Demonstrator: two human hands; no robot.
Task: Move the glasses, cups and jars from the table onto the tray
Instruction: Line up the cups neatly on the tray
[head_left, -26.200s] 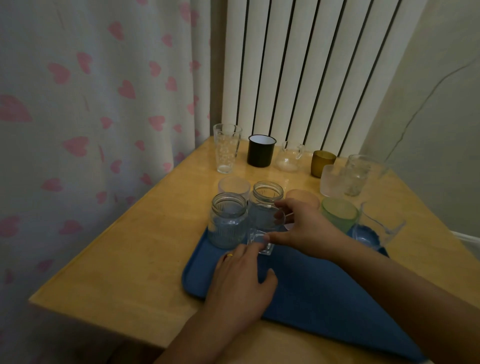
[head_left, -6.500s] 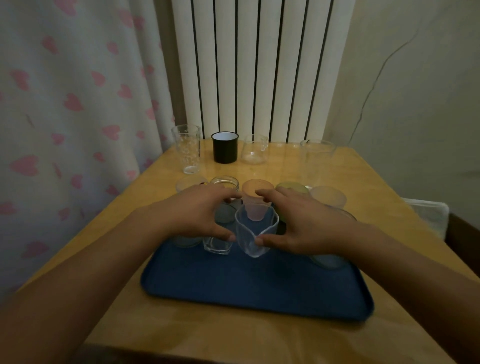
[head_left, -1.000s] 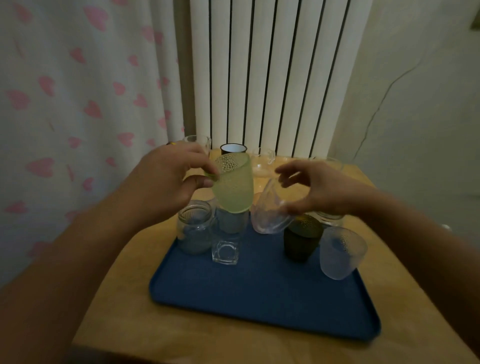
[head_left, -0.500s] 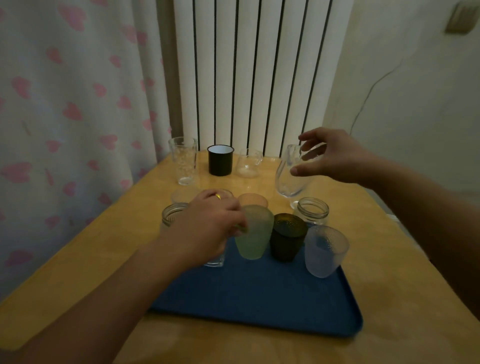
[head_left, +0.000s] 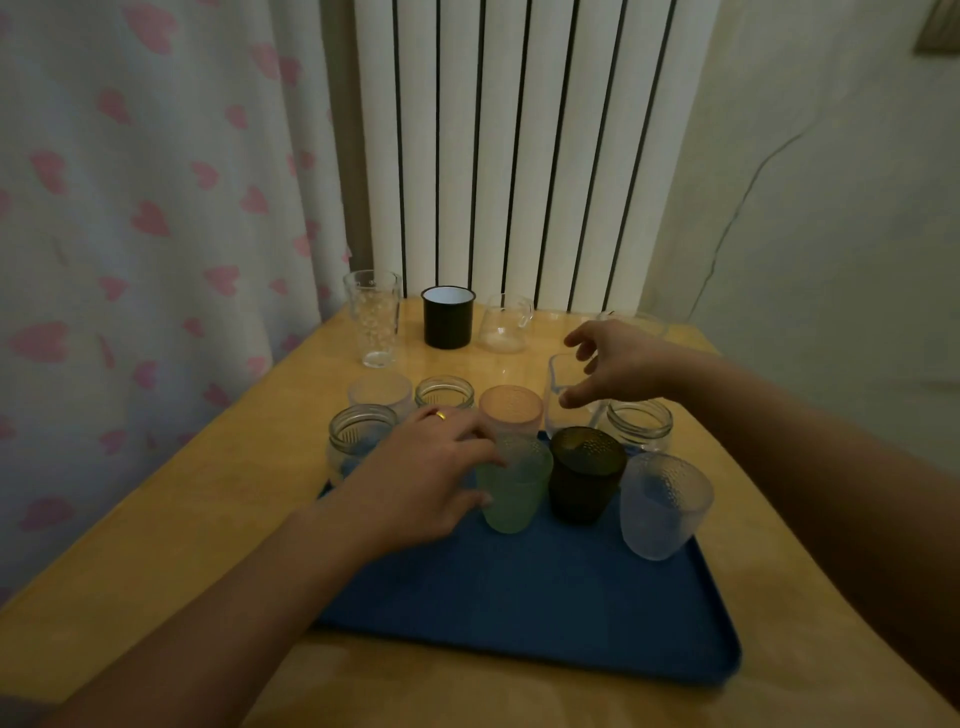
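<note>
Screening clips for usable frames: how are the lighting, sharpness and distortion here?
Head view: dim, warm light with soft shadows; wide-angle bending curves the blue tray edges; clear glassware like the small pitcher under the right hand nearly vanishes; the left hand on the green cup looks slightly soft.

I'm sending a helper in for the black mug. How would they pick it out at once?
Look along the table's far edge, under the white radiator. The black mug stands between two clear glasses, the only opaque dark one there, white inside.
</note>
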